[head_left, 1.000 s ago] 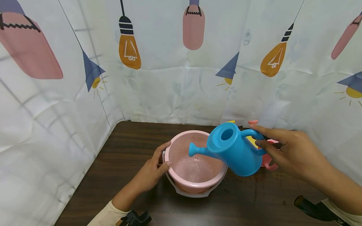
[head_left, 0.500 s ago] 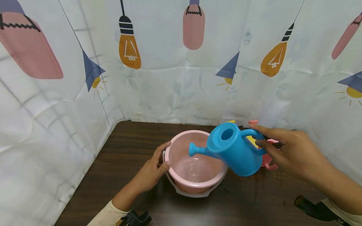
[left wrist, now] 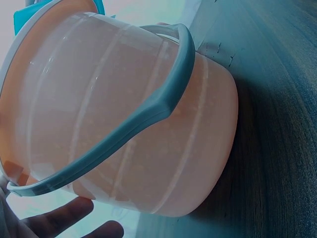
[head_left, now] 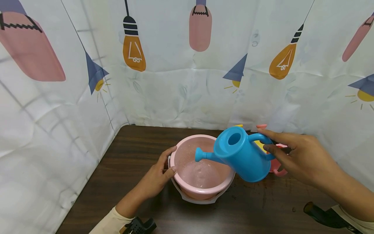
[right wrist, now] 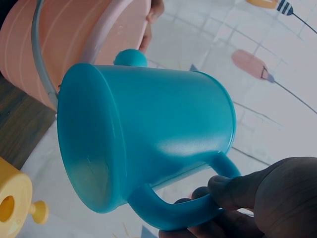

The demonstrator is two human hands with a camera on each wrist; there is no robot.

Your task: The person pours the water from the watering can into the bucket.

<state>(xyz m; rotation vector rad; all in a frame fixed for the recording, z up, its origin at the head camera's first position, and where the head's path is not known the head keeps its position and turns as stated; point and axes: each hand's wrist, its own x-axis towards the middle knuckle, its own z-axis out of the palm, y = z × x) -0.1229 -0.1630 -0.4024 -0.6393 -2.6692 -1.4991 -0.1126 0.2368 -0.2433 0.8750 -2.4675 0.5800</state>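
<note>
A pink bucket [head_left: 201,192] stands upright on the dark wooden table, its pale handle [left wrist: 168,99] hanging low around the side. Shallow water [head_left: 201,177] inside shows ripples and bubbles. My left hand [head_left: 155,180] grips the bucket's left rim, thumb over the edge and fingers outside. By its handle, my right hand [head_left: 301,157] holds a blue watering can [head_left: 245,161], tilted left with its spout [head_left: 201,155] above the bucket's opening. The right wrist view shows the can's base and the thumb and fingers around its handle [right wrist: 173,213]. Its contents are hidden.
Behind the blue can are a partly hidden yellow watering can [right wrist: 15,198] and a red-pink item with a handle [head_left: 281,172]. Wet spots mark the table [head_left: 263,208] right of the bucket. A printed curtain [head_left: 175,97] hangs along the back and left.
The ripples on the water in the bucket have shifted a little. Both hands, the watering can and the bucket have stayed almost still.
</note>
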